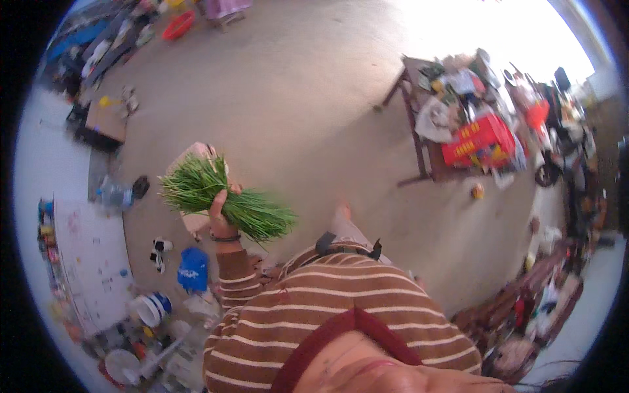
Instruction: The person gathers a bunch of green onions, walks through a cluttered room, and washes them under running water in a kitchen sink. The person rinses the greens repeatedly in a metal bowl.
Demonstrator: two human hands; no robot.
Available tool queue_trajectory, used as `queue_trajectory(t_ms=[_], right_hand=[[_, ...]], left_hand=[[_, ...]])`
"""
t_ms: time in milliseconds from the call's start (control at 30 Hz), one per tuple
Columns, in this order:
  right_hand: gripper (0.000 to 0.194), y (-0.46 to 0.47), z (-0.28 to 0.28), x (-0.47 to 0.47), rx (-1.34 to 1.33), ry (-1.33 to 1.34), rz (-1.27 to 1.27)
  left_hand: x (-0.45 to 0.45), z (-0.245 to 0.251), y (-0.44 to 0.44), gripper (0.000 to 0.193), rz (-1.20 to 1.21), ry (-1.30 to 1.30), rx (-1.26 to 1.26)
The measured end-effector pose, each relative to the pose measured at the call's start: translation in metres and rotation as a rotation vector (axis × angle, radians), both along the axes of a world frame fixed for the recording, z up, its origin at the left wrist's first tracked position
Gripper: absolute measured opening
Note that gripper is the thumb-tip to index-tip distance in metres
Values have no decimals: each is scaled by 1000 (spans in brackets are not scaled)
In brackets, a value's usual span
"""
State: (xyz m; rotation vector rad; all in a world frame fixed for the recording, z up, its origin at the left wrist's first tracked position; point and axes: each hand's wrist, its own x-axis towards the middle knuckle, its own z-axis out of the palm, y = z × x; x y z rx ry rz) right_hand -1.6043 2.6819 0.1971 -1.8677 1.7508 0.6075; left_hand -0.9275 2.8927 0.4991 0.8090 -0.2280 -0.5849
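Observation:
My left hand (222, 213) is closed around the middle of a bunch of long, thin green stalks (263, 216), which look like chives. The bunch is held out in front of me to the left, its ends fanning out on both sides of the fist. Partly hidden behind the greens is a pale pink, flat-topped object (195, 223), perhaps a small stool or box. My right hand is out of view.
At the right, a dark wooden table (437, 169) bears a red printed box (479, 142), plastic bags and other goods. Left of me are a blue plastic bag (192, 270), black-and-white footwear (159, 253), a white-and-blue bucket (152, 309) and a clear plastic bottle (115, 192).

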Motion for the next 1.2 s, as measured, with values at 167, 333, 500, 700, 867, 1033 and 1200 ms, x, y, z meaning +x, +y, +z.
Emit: queue_trajectory(t_ms=[167,333,500,700,867,1033,1200], right_hand=[[23,-249,21,213,-78,-154,259],[12,-353,88,500,-575,-500,655],[24,-366,103,694,-545,-855,729],[24,-381,49,751,-110,-195,600],[27,-334,34,819,2,-1,445],[29,-444,-65,841,12,150,518],[21,-478,-14,1195,16,-143,793]], left_hand=[[24,-5,14,26,334,131,2],[79,-10,56,24,541,158,33],[215,2,45,24,664,80,100],[417,34,-34,28,728,197,137],[583,30,-56,28,652,-149,38],[646,24,-79,27,798,-141,-8],[747,51,-56,27,887,-122,-60]])
